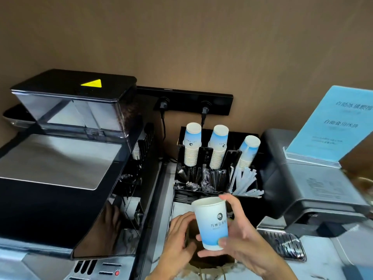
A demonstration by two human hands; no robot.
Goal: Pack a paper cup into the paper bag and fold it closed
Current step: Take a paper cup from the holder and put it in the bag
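A white-and-blue paper cup [212, 223] is held upright above the dark open mouth of a brown paper bag [210, 261], which stands on the counter at the bottom middle. My right hand [245, 237] grips the cup from the right, thumb near the rim and fingers under its base. Holding the left edge of the bag's opening is my left hand [176, 237], its fingers curled next to the cup. Most of the bag is hidden behind both hands and the cup.
A black organiser [248, 196] behind the hands holds three stacks of upturned cups [191, 144], stirrers and wrapped straws [244, 180]. A large coffee machine [60, 168] fills the left. On the right stands a grey appliance [314, 190] with a blue sign [331, 124] and a drip grate [282, 245].
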